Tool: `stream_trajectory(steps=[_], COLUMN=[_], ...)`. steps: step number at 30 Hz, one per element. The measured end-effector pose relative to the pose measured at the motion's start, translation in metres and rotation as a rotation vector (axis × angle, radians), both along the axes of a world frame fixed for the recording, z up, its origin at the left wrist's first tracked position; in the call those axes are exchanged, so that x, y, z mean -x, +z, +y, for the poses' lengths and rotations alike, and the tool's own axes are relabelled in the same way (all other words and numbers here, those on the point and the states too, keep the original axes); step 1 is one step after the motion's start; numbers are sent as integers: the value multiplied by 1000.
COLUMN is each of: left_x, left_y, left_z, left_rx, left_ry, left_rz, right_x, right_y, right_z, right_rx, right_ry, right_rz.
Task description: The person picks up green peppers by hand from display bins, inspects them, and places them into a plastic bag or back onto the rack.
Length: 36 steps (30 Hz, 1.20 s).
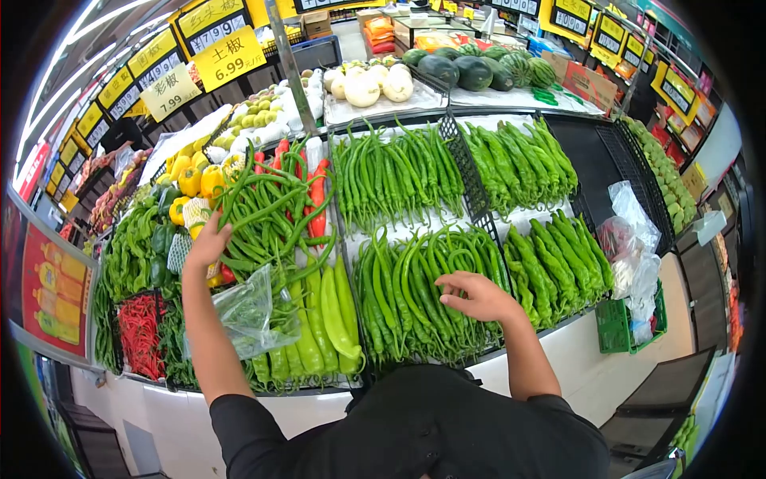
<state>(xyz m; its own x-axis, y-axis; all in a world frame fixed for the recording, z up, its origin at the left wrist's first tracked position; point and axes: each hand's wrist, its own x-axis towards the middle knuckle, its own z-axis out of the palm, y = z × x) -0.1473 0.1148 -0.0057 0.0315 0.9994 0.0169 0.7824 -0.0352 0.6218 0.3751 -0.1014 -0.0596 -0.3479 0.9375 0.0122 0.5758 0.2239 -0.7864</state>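
Note:
My left hand point(209, 240) is at the left edge of a loose, tangled pile of long green chili peppers point(267, 203). Its fingers point away from me, thumb apart, against the pile; the fingertips are partly hidden. Beneath and beside the pile lie red peppers point(318, 199). Under my left forearm a clear plastic bag point(254, 315) rests over large light-green peppers point(339, 315). My right hand point(472, 295) hovers over a neat row of long green chili peppers point(399, 279), fingers loosely bent and apart, with nothing visible in it.
Behind are another row of green chilies point(399, 172), white melons point(363, 86) and watermelons point(471, 72). Wrinkled green peppers point(554, 263) lie to the right, above a green basket point(614, 327) with plastic bags. Small red chilies point(141, 335) and yellow bell peppers point(190, 181) are at left.

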Motion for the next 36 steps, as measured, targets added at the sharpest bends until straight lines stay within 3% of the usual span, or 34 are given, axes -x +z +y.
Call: stream_trajectory(steps=[2, 5, 7, 10, 12, 13, 15, 16, 19, 21, 24, 27, 30, 36], left_x=[16, 44, 39, 42, 26, 16, -46, -78, -162, -216, -254, -254, -242, -207], left_y=[18, 31, 53, 57, 53, 45, 31, 24, -21, -30, -46, -66, -69, -76], left_z=[-21, -56, -93, -136, -160, -161, -174, -179, -186, -195, -201, -196, -195, -202], left_rx=[132, 130, 270, 151, 11, -42, -117, -35, 79, 76, 28, -65, -80, 10], left_ry=[-29, -72, -15, 40, 65, -88, -13, -49, -237, -348, -323, -339, -314, -171], left_rz=[-3, 29, -122, -341, -508, -529, -538, -614, -869, -962, -1118, -980, -978, -1065], right_x=[2, 5, 10, 17, 29, 37, 60, 73, 112, 124, 123, 102, 87, 33], right_y=[3, 0, 4, 2, 9, 10, 25, 31, 29, 38, 15, -22, 19, 24], right_z=[0, 2, 3, 2, 2, 4, 6, 7, 11, 7, 12, 28, 47, 150], right_rx=[-2, -17, -19, -44, 21, 35, -15, -42, -154, -115, -105, -233, -68, -42], right_ry=[7, 38, 68, 115, 166, 220, 239, 249, 128, 7, -141, -291, -405, -423], right_rz=[-23, -14, -11, 33, 111, 133, 182, 207, 477, 518, 686, 643, 765, 510])
